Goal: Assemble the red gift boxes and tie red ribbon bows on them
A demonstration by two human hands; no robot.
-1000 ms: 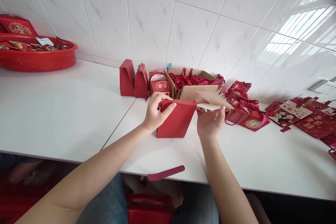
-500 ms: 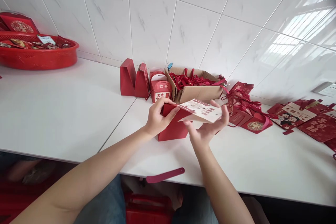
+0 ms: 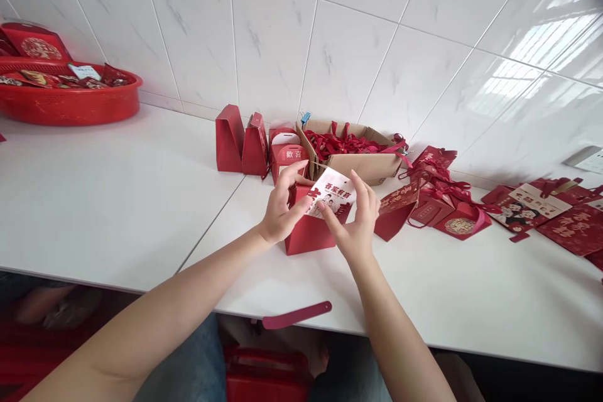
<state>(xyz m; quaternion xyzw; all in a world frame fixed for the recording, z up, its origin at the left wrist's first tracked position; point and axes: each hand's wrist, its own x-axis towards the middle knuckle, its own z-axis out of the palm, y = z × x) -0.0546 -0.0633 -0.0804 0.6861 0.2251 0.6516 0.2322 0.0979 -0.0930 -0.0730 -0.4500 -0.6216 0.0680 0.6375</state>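
Observation:
A red paper gift box (image 3: 311, 235) stands on the table in front of me. Over its top lies a white panel (image 3: 333, 191) printed with red characters and small figures; its lower edge is hidden, so I cannot tell how it joins the box. My left hand (image 3: 285, 207) pinches the panel's left side between thumb and fingers, at the box's upper left corner. From the right, my right hand (image 3: 357, 220) grips the panel, thumb on its printed face and fingers at the far edge.
Near the table edge lies a dark red strip (image 3: 296, 315). Behind are red boxes (image 3: 229, 139) and a cardboard box (image 3: 362, 168) of red ribbons. To the right are a red box (image 3: 396, 217), ribboned boxes (image 3: 459, 221) and flat printed pieces (image 3: 522, 208). A red basket (image 3: 70, 103) holds packets.
The white panel has tilted up and shifted left, its print now facing me. My right hand has moved left with it, uncovering a red box behind. My left hand stays near the box's corner.

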